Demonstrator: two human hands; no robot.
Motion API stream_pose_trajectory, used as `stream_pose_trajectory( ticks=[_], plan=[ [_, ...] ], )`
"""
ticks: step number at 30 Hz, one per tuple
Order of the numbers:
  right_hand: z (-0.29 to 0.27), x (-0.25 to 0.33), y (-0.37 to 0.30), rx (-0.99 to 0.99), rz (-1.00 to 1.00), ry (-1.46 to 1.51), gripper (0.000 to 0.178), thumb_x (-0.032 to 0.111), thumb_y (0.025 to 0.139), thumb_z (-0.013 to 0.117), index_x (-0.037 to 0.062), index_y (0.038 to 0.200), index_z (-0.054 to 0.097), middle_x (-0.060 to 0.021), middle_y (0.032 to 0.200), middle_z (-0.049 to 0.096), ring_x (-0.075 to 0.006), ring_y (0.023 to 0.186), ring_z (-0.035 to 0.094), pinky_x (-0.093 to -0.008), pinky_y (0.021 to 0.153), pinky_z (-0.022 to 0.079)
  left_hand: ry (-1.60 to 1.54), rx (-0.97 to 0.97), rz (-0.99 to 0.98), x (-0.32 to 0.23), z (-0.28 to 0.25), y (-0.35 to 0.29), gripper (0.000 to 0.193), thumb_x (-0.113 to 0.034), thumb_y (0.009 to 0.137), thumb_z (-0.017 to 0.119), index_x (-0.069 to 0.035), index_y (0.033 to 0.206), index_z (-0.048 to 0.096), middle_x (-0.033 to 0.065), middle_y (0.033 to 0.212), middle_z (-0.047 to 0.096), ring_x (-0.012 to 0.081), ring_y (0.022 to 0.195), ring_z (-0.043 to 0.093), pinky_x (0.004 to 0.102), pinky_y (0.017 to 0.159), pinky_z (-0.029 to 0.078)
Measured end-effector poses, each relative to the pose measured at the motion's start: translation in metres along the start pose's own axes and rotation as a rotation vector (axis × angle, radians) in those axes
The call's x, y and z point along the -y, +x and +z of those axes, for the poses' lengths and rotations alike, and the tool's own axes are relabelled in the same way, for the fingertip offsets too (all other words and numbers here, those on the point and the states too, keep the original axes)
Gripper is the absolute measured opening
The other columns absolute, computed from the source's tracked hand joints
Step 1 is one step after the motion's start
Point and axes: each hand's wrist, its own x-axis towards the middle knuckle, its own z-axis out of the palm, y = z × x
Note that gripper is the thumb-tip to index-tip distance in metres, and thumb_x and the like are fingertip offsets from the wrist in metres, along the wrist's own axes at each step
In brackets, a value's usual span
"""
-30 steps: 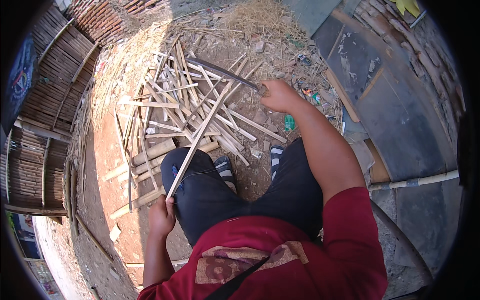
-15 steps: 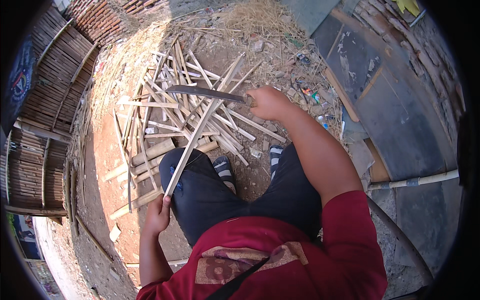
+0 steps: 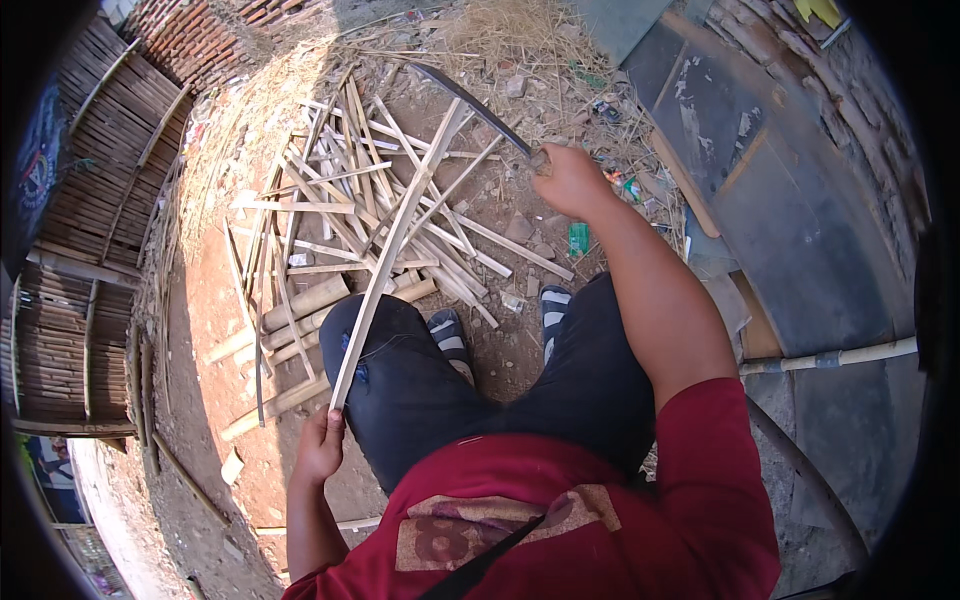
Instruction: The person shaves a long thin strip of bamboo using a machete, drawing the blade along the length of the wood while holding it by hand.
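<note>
My left hand is closed round the near end of a long, pale bamboo strip. The strip slants away over my left thigh, its far end raised toward the upper middle. My right hand grips the handle of a machete, whose long dark blade points up and left. The blade appears at the strip's far end; whether they touch I cannot tell. Beyond my knees lies a loose heap of split bamboo strips, crossing one another. Thicker bamboo poles lie beside my left knee.
A woven bamboo wall stands at the left, a brick wall behind it. Dark boards lean along the right, with a pole across them. Dry straw and litter, including a green wrapper, lie on the dirt.
My right hand has moved away and slightly right, taking the machete from the strip's middle up to its far end. The left hand has dropped slightly, still holding the strip.
</note>
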Motion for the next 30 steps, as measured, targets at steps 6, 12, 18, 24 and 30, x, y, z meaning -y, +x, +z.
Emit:
stream_pose_trajectory(
  ticks=[6,12,18,24,30],
  plan=[
    [-0.007,-0.003,-0.009,-0.138,-0.003,0.107,0.058,0.022,0.079,0.07,0.004,0.134,0.063,-0.0249,0.114,0.071,-0.0412,0.106,0.069,-0.0465,0.094,0.055,-0.277,0.136,-0.07,0.007,-0.002,0.005,0.048,-0.051,0.108,0.046,-0.009,0.087,0.053,-0.0064,0.064,0.044,0.0056,0.054,0.037,0.0257,0.05,0.03],
    [-0.009,0.047,-0.038,0.213,-0.428,-0.108,0.039,0.021,0.08,0.072,0.0103,0.117,0.068,-0.0186,0.1,0.073,-0.0396,0.096,0.07,-0.0495,0.084,0.056,-0.582,0.377,-0.313,0.005,-0.017,0.008,0.051,-0.058,0.105,0.048,-0.011,0.086,0.052,-0.0073,0.059,0.035,0.0056,0.046,0.027,0.0258,0.043,0.021],
    [0.019,0.048,-0.017,0.239,-0.5,-0.191,0.029,0.018,0.076,0.071,0.0117,0.104,0.068,-0.0174,0.089,0.071,-0.04,0.09,0.07,-0.0514,0.077,0.055,-0.597,0.448,-0.341,0.004,-0.026,0.008,0.049,-0.057,0.106,0.046,-0.012,0.088,0.054,-0.0077,0.058,0.032,0.0054,0.046,0.024,0.0256,0.043,0.018],
    [0.019,0.021,-0.005,0.122,-0.369,-0.175,0.032,0.018,0.074,0.071,0.0124,0.106,0.069,-0.0192,0.09,0.072,-0.0401,0.09,0.07,-0.0516,0.078,0.055,-0.399,0.337,-0.325,-0.03,-0.022,0.01,0.044,-0.049,0.109,0.046,-0.01,0.089,0.053,-0.0049,0.061,0.04,0.0083,0.047,0.036,0.0279,0.044,0.027],
    [0.027,0.059,-0.038,0.235,-0.581,-0.298,0.027,0.018,0.076,0.07,0.0128,0.102,0.069,-0.0151,0.088,0.072,-0.0387,0.089,0.071,-0.0526,0.077,0.055,0.149,-0.108,0.087,-0.033,0.003,0.0,0.041,-0.036,0.109,0.048,-0.003,0.085,0.05,0.0131,0.063,0.054,0.0287,0.052,0.052,0.0411,0.052,0.04]
  ],
)
